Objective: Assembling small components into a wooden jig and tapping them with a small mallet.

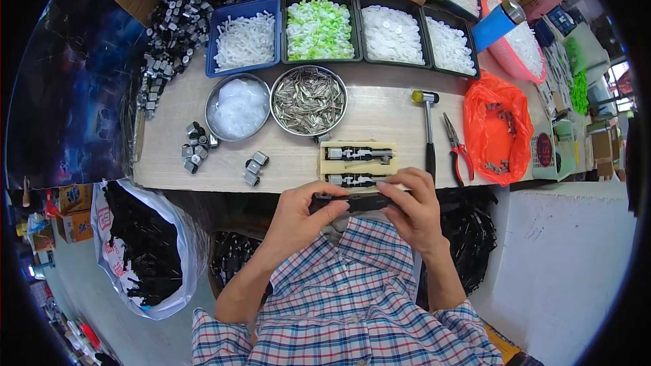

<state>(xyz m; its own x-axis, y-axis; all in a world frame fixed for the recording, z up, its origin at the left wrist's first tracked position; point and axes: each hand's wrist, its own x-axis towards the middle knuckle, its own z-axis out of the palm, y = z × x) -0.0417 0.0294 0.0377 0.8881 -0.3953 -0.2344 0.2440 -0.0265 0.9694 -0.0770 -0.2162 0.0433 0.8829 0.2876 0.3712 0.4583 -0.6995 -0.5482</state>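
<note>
Both of my hands hold one long black part (363,202) just in front of the table's near edge. My left hand (302,213) grips its left end, my right hand (415,207) its right end. Right above them a pale wooden jig (357,161) lies on the table with two black-and-metal assemblies set in its slots. Most of the black part is hidden by my fingers.
Behind the jig stand a round bowl of metal pins (308,99) and a bowl of clear pieces (237,106). Trays of white and green plastic parts (319,29) line the back. A hammer (428,129), red pliers (458,149), an orange bag (498,129) and loose metal blocks (196,146) lie around.
</note>
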